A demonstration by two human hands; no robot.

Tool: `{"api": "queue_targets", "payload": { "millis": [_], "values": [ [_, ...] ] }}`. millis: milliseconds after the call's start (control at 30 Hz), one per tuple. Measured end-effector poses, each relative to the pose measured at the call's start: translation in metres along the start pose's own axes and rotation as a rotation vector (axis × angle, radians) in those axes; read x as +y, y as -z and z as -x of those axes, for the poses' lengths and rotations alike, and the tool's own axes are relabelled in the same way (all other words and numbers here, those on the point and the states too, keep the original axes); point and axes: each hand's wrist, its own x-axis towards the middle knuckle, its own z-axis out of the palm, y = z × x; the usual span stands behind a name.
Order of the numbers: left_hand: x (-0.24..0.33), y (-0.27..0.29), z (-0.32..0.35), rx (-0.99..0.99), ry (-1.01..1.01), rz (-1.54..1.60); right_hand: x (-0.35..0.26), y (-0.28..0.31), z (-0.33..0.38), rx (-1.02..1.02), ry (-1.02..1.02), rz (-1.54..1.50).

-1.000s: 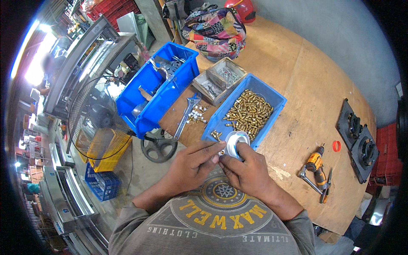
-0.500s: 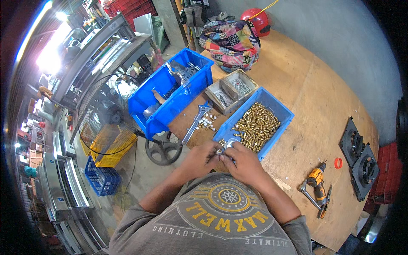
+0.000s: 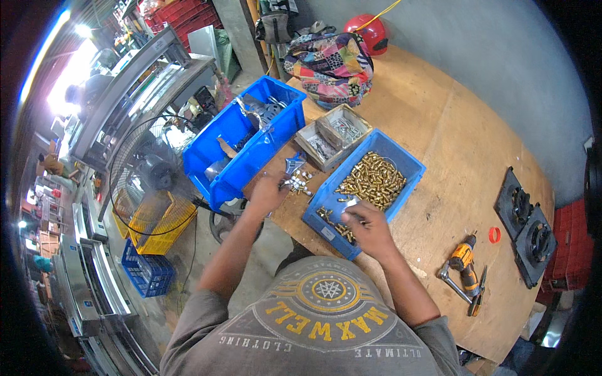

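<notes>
My right hand [image 3: 371, 230] rests at the near end of a blue bin [image 3: 411, 168] filled with small brass parts [image 3: 373, 180]. It pinches a small silver metal piece [image 3: 350, 204] over that bin. My left hand [image 3: 266, 191] reaches out to a little pile of silver bolts [image 3: 298, 183] lying on the wooden table [image 3: 439, 125]. Its fingers curl over the pile's edge, and its back hides what they hold.
A bigger blue bin [image 3: 251, 141] of metal parts sits at the table's left edge, with a cardboard box [image 3: 332, 135] of screws beside it. A patchwork bag [image 3: 332, 62] and red helmet [image 3: 370, 31] lie far back. An orange drill [image 3: 464, 258], red ring [image 3: 495, 235] and black plates [image 3: 527, 225] lie right. A fan [image 3: 150, 182] stands on the floor.
Both hands were together at the bin's near end holding the silver piece. Now the left hand has let go and moved out left to the bolts, while the right keeps the piece.
</notes>
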Motion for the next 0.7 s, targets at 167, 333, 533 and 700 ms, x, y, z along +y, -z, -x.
{"api": "queue_targets", "payload": {
  "millis": [167, 333, 533, 700],
  "values": [
    [0.036, -0.043, 0.004, 0.090, -0.078, 0.006, 0.015, 0.019, 0.046, 0.203, -0.137, 0.018],
    [0.090, -0.049, 0.025, -0.099, -0.340, 0.128, 0.025, 0.030, 0.079, 0.364, -0.203, -0.023],
    [0.102, -0.103, -0.011, -0.476, -0.321, -0.393, 0.020, 0.034, 0.070, 0.384, -0.089, 0.104],
    [0.103, -0.124, -0.028, -0.605, -0.249, -0.485, 0.015, 0.025, 0.062, 0.401, -0.006, 0.119]
  ]
}}
